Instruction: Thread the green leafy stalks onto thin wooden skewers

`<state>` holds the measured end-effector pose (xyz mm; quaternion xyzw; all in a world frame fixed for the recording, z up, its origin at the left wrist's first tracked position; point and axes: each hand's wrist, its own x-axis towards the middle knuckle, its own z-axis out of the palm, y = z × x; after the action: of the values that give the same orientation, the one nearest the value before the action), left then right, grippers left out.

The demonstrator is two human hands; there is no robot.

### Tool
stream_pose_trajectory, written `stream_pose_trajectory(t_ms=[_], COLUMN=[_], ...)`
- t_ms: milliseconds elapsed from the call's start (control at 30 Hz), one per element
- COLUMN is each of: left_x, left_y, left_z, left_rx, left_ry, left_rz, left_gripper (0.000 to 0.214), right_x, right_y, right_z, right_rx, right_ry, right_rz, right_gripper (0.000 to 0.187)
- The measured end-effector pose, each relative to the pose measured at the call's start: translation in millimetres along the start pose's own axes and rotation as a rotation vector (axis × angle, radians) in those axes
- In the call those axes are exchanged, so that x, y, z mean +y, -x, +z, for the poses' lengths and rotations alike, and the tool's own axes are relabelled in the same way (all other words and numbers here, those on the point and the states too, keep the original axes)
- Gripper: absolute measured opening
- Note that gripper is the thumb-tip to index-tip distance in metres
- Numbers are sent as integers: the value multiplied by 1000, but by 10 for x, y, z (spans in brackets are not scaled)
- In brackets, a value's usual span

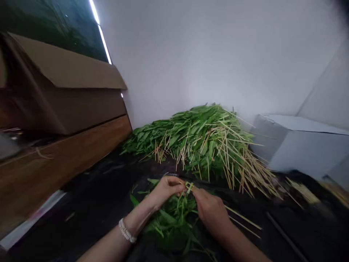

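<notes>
My left hand (167,189), with a pale beaded bracelet (127,231) on its wrist, pinches a light green plant stem (189,186). From the other side my right hand (211,211) closes on the same stem, its fingertips almost meeting those of the left. Right below both hands lies a loose heap of green leaves (174,218) on a black sheet (100,207). Two thin pale sticks (245,220) show to the right of my right hand; whether it holds them cannot be made out. Part of the right fingers is hidden behind the hand.
Against the white wall (191,54) rests a big pile of leafy stems (191,127), with many thin cut stalks (231,153) pointing right. A cardboard box (81,98) stands at left above a wooden board (81,138). At right are a white box (308,145) and a dark rod (285,234).
</notes>
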<state>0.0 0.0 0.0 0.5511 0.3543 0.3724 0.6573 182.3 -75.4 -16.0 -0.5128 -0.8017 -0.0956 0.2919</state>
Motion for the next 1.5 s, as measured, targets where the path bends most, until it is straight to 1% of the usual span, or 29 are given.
stream_pose_trajectory(t_ms=[167, 300, 400, 500, 567, 633, 700, 800, 933, 1033, 1133, 1233, 1300, 1367, 1433, 1500], left_x=[28, 88, 96, 69, 42, 18, 3, 8, 50, 62, 41, 10, -1, 0, 11, 34], left_y=[29, 43, 36, 19, 18, 39, 81, 156, 210, 212, 197, 165, 132, 92, 53, 22], left_z=[48, 65, 62, 63, 75, 97, 127, 175, 220, 230, 217, 186, 161, 134, 104, 69], left_rx=[-7, 72, 166, 216, 183, 110, 7, -136, -205, -252, -276, -233, -156, -49, 82, 181], left_ry=[-10, 25, 51, -45, -153, -311, -516, -784, -998, -1053, -987, -816, -683, -538, -361, -180], left_rz=[4, 55, 66, 108, 153, 211, 295, 387, 404, 399, 389, 369, 354, 306, 218, 128], left_gripper=[34, 36, 42, 42, 35, 24, 12, 9, 5, 6, 4, 7, 10, 14, 21, 28], right_x=[0, 82, 178, 261, 297, 316, 322, 312, 289, 282, 286, 289, 285, 278, 272, 272], right_y=[7, -13, -38, -59, -68, -73, -76, -78, -83, -84, -77, -67, -64, -65, -67, -68], right_z=[7, -40, -108, -194, -244, -278, -293, -291, -280, -278, -276, -274, -277, -282, -286, -285], right_rx=[26, 48, 129, 207, 239, 260, 271, 268, 263, 264, 263, 261, 278, 301, 318, 325], right_ry=[-9, -28, -78, -98, -81, -60, -50, -66, -81, -88, -100, -113, -123, -123, -116, -118], right_rz=[-13, 26, 135, 269, 331, 365, 372, 345, 317, 297, 290, 296, 299, 292, 279, 264], right_gripper=[32, 29, 27, 25, 24, 25, 25, 24, 24, 24, 24, 23, 23, 23, 22, 22])
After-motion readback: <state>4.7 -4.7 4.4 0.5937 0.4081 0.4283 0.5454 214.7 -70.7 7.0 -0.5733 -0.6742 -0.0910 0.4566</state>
